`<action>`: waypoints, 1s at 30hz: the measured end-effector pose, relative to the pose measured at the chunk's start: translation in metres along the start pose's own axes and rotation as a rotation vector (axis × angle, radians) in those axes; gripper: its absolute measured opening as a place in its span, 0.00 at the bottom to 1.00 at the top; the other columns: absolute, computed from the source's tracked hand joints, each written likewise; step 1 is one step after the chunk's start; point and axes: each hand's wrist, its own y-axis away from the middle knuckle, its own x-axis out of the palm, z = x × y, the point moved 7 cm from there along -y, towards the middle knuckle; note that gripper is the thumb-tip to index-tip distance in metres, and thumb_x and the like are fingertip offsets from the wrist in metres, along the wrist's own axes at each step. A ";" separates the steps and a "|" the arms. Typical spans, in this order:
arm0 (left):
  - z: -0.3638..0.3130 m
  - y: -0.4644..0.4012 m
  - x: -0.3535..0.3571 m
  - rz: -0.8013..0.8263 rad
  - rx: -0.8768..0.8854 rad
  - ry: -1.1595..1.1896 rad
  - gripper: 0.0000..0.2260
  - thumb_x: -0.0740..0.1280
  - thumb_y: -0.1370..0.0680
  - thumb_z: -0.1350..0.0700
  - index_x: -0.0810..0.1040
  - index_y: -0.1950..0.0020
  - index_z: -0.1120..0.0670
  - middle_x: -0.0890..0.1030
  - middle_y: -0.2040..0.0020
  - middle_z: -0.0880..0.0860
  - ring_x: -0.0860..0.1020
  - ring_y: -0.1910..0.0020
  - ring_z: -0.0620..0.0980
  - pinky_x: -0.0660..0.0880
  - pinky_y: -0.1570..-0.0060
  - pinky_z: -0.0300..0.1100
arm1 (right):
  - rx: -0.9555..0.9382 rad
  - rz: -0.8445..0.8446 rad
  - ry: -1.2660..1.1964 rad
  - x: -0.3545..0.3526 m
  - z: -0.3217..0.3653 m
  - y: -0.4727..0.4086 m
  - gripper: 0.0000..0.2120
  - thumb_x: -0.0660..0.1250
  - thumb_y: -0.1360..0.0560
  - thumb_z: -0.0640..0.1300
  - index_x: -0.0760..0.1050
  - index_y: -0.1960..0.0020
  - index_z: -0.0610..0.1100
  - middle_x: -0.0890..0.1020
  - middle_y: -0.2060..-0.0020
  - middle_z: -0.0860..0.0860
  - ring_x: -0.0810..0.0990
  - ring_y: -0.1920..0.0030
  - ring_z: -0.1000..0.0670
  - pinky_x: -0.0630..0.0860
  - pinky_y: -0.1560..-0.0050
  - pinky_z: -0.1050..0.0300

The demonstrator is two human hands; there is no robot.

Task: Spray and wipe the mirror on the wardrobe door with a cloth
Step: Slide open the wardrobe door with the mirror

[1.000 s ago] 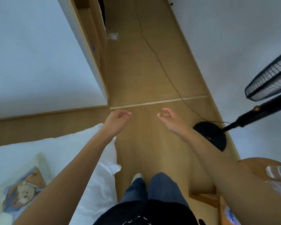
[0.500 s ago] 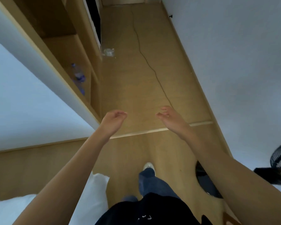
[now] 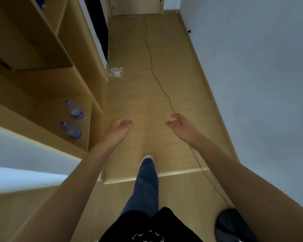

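- Wood floor (image 3: 157,88) runs ahead; shelves (image 3: 47,81) sit at the frame's left.
- Both my grips, left hand (image 3: 120,127) and right hand (image 3: 181,126), hang loosely curled, holding nothing; I judge I need the spray and cloth first.

head view | worn high, faces forward-down along floor (image 3: 164,84) | hands nearest, door (image 3: 135,6) far

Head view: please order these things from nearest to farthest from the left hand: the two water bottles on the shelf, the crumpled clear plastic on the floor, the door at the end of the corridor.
From the left hand:
1. Water bottles, on the low shelf to its left; the two are too close to rank apart.
2. Crumpled clear plastic, on the floor ahead, beside the wardrobe's corner.
3. Door, at the corridor's far end.
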 end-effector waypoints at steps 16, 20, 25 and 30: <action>-0.179 -0.292 -0.025 -0.029 0.051 -0.001 0.02 0.65 0.20 0.54 0.77 0.49 0.51 0.78 0.57 0.48 0.73 0.62 0.41 0.67 0.66 0.29 | -0.015 -0.035 -0.037 -0.104 0.152 -0.271 0.25 0.63 0.20 0.53 0.65 0.27 0.45 0.74 0.34 0.46 0.73 0.36 0.47 0.69 0.40 0.56; -0.214 -0.350 -0.018 -0.046 0.039 0.002 0.06 0.65 0.20 0.54 0.78 0.45 0.52 0.79 0.51 0.52 0.75 0.55 0.46 0.68 0.61 0.32 | -0.036 -0.003 -0.011 -0.130 0.174 -0.336 0.25 0.62 0.20 0.53 0.64 0.26 0.45 0.73 0.33 0.45 0.73 0.35 0.47 0.70 0.40 0.56; -0.267 -0.431 -0.010 -0.115 0.001 0.069 0.08 0.64 0.19 0.53 0.78 0.42 0.52 0.79 0.46 0.52 0.76 0.49 0.47 0.69 0.56 0.38 | -0.091 0.045 0.025 -0.173 0.215 -0.440 0.25 0.63 0.20 0.52 0.65 0.27 0.44 0.73 0.34 0.44 0.73 0.35 0.46 0.70 0.37 0.53; -0.311 -0.498 -0.013 -0.189 -0.067 0.190 0.13 0.64 0.19 0.55 0.78 0.38 0.58 0.79 0.45 0.54 0.76 0.47 0.49 0.69 0.55 0.39 | -0.138 0.111 0.098 -0.208 0.266 -0.537 0.24 0.63 0.21 0.54 0.66 0.28 0.46 0.75 0.35 0.47 0.74 0.37 0.47 0.70 0.36 0.52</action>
